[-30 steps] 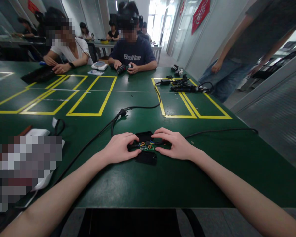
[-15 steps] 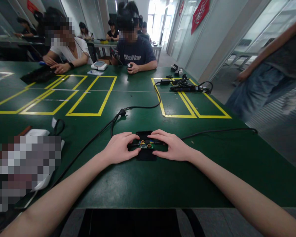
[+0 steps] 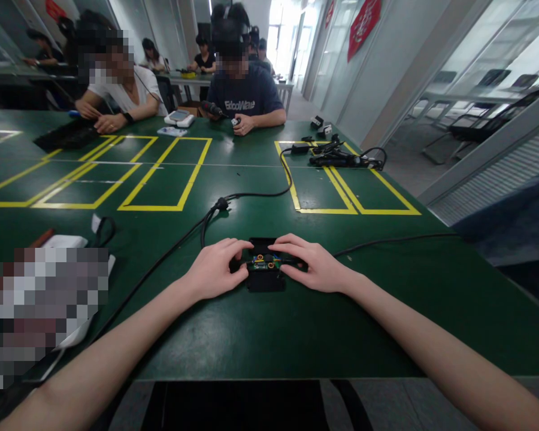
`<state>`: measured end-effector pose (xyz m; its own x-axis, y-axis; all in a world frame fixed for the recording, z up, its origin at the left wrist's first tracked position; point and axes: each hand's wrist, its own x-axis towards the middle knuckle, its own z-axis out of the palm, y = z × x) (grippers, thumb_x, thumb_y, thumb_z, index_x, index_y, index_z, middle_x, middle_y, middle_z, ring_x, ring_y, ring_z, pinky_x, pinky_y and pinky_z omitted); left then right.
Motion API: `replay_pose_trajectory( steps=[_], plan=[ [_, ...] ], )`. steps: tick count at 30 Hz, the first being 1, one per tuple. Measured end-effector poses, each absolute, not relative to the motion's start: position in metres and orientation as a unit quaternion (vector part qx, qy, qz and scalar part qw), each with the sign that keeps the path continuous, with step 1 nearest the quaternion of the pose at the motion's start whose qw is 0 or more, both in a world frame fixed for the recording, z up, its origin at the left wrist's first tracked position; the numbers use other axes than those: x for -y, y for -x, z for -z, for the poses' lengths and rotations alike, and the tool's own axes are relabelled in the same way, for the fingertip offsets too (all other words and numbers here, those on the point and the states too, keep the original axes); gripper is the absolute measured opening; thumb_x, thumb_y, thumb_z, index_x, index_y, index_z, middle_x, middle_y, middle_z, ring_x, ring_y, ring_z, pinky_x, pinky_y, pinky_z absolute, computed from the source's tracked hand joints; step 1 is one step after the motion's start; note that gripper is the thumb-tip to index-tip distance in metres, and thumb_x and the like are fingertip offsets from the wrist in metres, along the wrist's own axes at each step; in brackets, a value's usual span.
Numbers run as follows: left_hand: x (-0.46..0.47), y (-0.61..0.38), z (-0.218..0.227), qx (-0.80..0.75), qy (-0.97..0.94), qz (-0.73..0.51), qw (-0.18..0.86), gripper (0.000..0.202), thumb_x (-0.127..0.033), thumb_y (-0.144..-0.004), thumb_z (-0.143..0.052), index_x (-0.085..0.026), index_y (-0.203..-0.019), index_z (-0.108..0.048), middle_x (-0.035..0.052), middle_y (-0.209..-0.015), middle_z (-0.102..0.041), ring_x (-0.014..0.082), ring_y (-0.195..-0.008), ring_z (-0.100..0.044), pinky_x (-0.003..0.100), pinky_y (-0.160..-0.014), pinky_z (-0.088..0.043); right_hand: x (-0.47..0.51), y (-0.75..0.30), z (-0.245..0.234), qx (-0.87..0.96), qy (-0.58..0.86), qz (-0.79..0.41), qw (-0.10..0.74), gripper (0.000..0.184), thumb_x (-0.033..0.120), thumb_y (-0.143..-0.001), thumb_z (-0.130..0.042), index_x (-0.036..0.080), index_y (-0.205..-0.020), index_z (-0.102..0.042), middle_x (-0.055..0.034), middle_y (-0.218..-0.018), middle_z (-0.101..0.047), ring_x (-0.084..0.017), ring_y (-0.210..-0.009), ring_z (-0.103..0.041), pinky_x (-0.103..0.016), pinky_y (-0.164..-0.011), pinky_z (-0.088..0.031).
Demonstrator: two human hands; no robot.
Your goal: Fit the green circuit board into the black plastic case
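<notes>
A small green circuit board (image 3: 263,264) with copper coils lies between my hands, its black casing (image 3: 266,282) spread open beneath it. My left hand (image 3: 212,269) curves round the left end, thumb and index finger at the edge of the board and casing. From the other side, my right hand (image 3: 318,267) grips the right end, with fingertips at the far half and the thumb at the near half. Black cable runs out under both palms; how firmly the covered fingers press is hidden. One black cable (image 3: 377,242) trails off rightward.
A thicker black cable (image 3: 170,251) with a plug (image 3: 222,204) crosses the green table (image 3: 260,335) on the left. Beside my left forearm is a blurred-out object (image 3: 45,299). Yellow tape outlines (image 3: 150,208) mark the table. Bundled black cables (image 3: 336,157) lie far right. Two people work opposite.
My left thumb has drawn back slightly to the left from the board. My right thumb has shifted slightly. The person passing on the right has moved nearer and mostly out of view.
</notes>
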<state>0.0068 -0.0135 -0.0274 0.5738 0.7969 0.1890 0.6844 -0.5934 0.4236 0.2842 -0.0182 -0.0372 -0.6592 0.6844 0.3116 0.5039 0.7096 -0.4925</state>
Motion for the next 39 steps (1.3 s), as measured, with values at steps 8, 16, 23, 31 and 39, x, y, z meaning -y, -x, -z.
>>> replay_pose_trajectory(
  steps=[8,16,23,31,39],
  plan=[
    [0.007,-0.004,0.027,-0.422,-0.875,-0.180,0.155,0.009,-0.020,-0.081,-0.057,-0.020,-0.085,-0.065,-0.0001,-0.077,-0.070,0.0168,-0.069,-0.065,0.026,-0.065,-0.045,0.012,-0.293,0.031,0.886,0.380,-0.151,0.220,0.018,0.031,-0.098,-0.058,0.020,-0.111,-0.064,-0.0050,-0.095,-0.070,-0.014,-0.066,-0.060,-0.027,-0.063,-0.048],
    [0.005,-0.001,0.021,-0.442,-0.852,-0.191,0.204,0.011,-0.021,-0.081,-0.060,-0.019,-0.083,-0.070,-0.0004,-0.071,-0.069,0.0142,-0.062,-0.061,0.023,-0.059,-0.041,0.005,-0.300,0.034,0.883,0.411,-0.158,0.165,0.026,0.037,-0.104,-0.053,0.019,-0.091,-0.069,-0.0015,-0.072,-0.067,-0.015,-0.061,-0.059,-0.026,-0.061,-0.038],
    [0.008,0.000,0.023,-0.422,-0.846,-0.207,0.251,0.012,-0.020,-0.079,-0.058,-0.017,-0.081,-0.070,-0.0004,-0.069,-0.067,0.0129,-0.061,-0.059,0.021,-0.059,-0.042,0.008,-0.300,0.031,0.888,0.396,-0.171,0.163,0.028,0.036,-0.104,-0.052,0.019,-0.088,-0.069,-0.0015,-0.070,-0.066,-0.014,-0.058,-0.058,-0.026,-0.061,-0.037],
    [0.011,0.002,0.017,-0.367,-0.857,-0.203,0.300,0.010,-0.019,-0.075,-0.056,-0.016,-0.074,-0.065,-0.0041,-0.060,-0.056,0.0093,-0.054,-0.048,0.020,-0.055,-0.035,0.015,-0.298,0.027,0.894,0.371,-0.185,0.169,0.029,0.034,-0.103,-0.053,0.017,-0.084,-0.068,-0.0006,-0.065,-0.063,-0.013,-0.055,-0.055,-0.025,-0.060,-0.035],
    [0.012,0.005,0.020,-0.347,-0.862,-0.192,0.317,0.011,-0.020,-0.075,-0.054,-0.016,-0.069,-0.063,-0.0055,-0.055,-0.048,0.0086,-0.051,-0.041,0.021,-0.054,-0.030,0.021,-0.293,0.024,0.902,0.336,-0.211,0.170,0.031,0.035,-0.103,-0.052,0.017,-0.081,-0.067,0.0012,-0.060,-0.058,-0.011,-0.051,-0.048,-0.025,-0.058,-0.034]
  ],
)
